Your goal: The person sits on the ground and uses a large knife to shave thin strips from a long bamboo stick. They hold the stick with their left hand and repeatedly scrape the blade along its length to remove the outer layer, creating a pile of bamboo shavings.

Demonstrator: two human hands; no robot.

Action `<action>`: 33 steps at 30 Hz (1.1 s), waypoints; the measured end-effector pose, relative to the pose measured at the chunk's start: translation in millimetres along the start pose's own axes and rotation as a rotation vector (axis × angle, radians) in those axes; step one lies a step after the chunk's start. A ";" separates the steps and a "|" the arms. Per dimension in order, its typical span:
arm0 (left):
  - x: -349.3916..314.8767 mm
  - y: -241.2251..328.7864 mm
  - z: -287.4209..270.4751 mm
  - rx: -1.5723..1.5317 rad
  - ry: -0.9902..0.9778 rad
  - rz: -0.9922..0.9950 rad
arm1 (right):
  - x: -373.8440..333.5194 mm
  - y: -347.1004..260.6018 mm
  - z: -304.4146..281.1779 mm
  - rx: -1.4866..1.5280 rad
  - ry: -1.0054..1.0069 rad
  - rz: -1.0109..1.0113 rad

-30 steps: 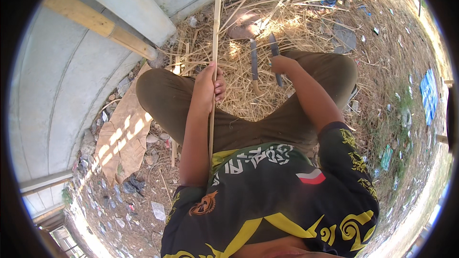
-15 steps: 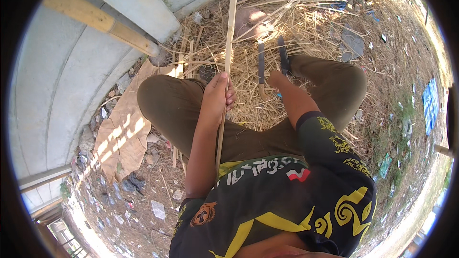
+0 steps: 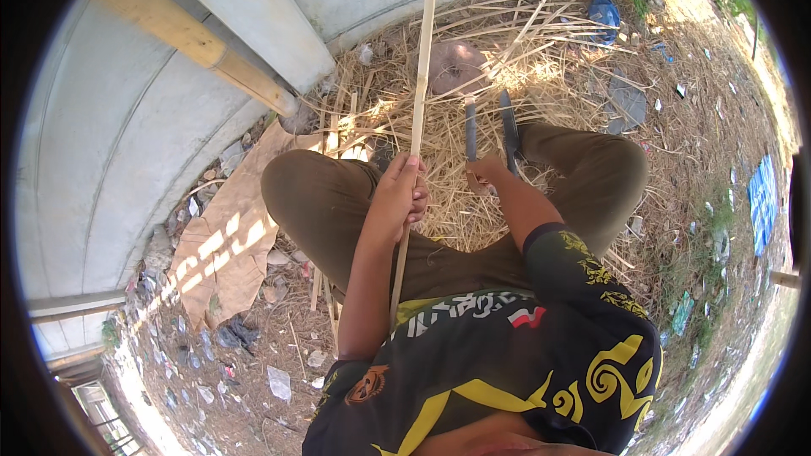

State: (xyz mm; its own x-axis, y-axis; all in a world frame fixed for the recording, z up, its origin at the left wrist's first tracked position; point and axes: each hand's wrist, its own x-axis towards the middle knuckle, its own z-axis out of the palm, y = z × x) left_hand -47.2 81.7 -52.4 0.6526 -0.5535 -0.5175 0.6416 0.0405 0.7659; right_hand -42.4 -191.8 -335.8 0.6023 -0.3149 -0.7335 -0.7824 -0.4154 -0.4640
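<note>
My left hand [image 3: 399,198] is closed around a long, pale bamboo strip [image 3: 421,84]. The strip stands slanted, its upper end reaching toward the wall and its lower end against my shirt. To the right, my right hand [image 3: 486,172] is wrapped around the handle of a knife [image 3: 471,131]. Its straight dark blade points away from me, apart from the strip. Beside it lies a second long dark blade [image 3: 508,122], close to my right lower leg; its lower part is partly hidden by my right hand and arm.
Bamboo shavings [image 3: 456,211] cover the ground between my bent legs. Beyond them sit a rounded brownish stone [image 3: 456,67] and a heap of split strips [image 3: 541,29]. A bamboo pole [image 3: 194,42] leans by the grey wall [image 3: 101,160]. Brown cardboard [image 3: 224,253] lies left.
My right hand has closed on the knife's handle, which was lying bare beside it. My left hand still holds the strip, now slightly lower and further right in view.
</note>
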 end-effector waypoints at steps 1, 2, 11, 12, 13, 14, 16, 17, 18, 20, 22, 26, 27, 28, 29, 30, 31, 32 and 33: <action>-0.2 0.2 0.0 -0.019 0.004 0.013 | 3.4 -0.8 -0.6 0.013 -0.032 -0.012; 0.5 1.2 1.2 -0.035 -0.005 0.016 | 12.9 2.9 -0.9 0.060 -0.011 0.030; -6.8 2.1 -6.1 -0.036 0.054 0.038 | -12.3 -5.0 -14.7 -0.055 0.530 0.439; -5.8 1.2 -2.0 -0.036 0.038 0.023 | -7.3 12.1 -16.6 -0.062 0.487 0.449; -3.0 0.4 3.1 -0.034 0.013 0.010 | 4.2 34.7 -21.8 -0.064 0.452 0.460; -0.4 -0.3 7.0 -0.032 -0.009 0.000 | 16.6 55.1 -26.7 -0.067 0.417 0.466; 2.9 -0.3 13.0 -0.022 -0.077 -0.006 | 33.4 69.3 -31.3 -0.078 0.335 0.454; 0.1 -1.5 9.1 -0.015 -0.056 -0.012 | 26.0 48.4 -18.2 -0.114 0.336 0.429; -3.7 -1.4 1.6 -0.012 -0.028 -0.019 | 9.0 22.4 -7.8 -0.156 0.333 0.399; -1.3 -2.3 -3.1 -0.083 -0.014 -0.047 | -0.1 16.7 -10.3 -0.131 0.407 0.338; 12.9 -12.1 -5.0 -0.174 -0.061 -0.092 | 25.6 54.2 -22.4 -0.010 0.546 0.257; 6.1 -5.6 -7.9 -0.155 -0.023 0.017 | 16.3 -10.4 -65.3 0.659 0.234 0.144; 11.7 -6.9 5.3 -0.147 -0.076 0.017 | 31.4 3.5 -101.6 0.953 0.137 0.202; 14.6 -7.8 11.9 -0.143 -0.108 0.030 | 35.8 10.1 -129.8 1.236 0.013 0.232; 12.0 -6.6 5.3 -0.135 -0.076 0.062 | 21.2 -19.6 -136.0 1.255 0.070 0.123; 8.6 -5.1 -4.3 -0.132 -0.041 0.078 | -7.5 -62.1 -141.1 1.269 0.109 0.013; 6.8 -4.3 -12.8 -0.131 -0.015 0.087 | -44.2 -97.0 -149.1 1.247 0.231 -0.092; 4.9 -4.4 -16.4 -0.128 -0.004 0.085 | -80.3 -117.4 -159.3 1.229 0.368 -0.191; 5.9 -4.9 -9.9 -0.100 -0.008 0.067 | -100.6 -120.2 -174.9 1.107 0.606 -0.291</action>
State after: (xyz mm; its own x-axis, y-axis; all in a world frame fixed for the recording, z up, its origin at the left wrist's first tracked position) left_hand -42.5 86.5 -63.0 0.6926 -0.5534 -0.4627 0.6337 0.1603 0.7568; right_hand 18.9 -259.4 -119.4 0.5192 -0.7880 -0.3310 -0.1498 0.2974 -0.9429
